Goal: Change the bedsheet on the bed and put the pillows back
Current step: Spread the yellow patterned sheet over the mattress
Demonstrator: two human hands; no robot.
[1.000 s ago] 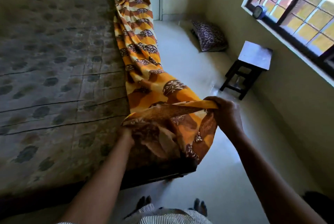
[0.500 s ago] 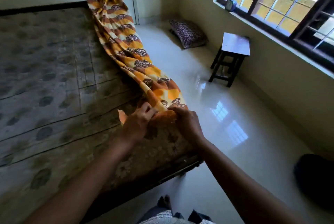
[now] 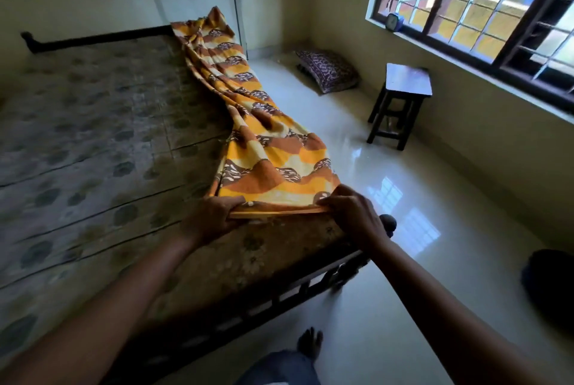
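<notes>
An orange, brown and cream patterned bedsheet [image 3: 264, 148] lies in a long folded strip along the right side of the bare mattress [image 3: 93, 142], reaching from the headboard to the near corner. My left hand [image 3: 211, 218] and my right hand [image 3: 351, 213] both grip its near edge, pulled taut between them just above the mattress's foot end. A patterned pillow [image 3: 326, 70] lies on the floor by the far wall.
A dark wooden stool [image 3: 400, 98] stands on the glossy floor under the window. A small clock [image 3: 393, 22] sits on the sill. The bed's dark frame [image 3: 310, 285] runs below my arms. A dark object [image 3: 549, 285] lies at the right edge. My foot [image 3: 309, 341] is near the bed's foot.
My hands came together on the bunched end of the sheet, then spread apart. The near edge is now stretched flat between them over the mattress corner.
</notes>
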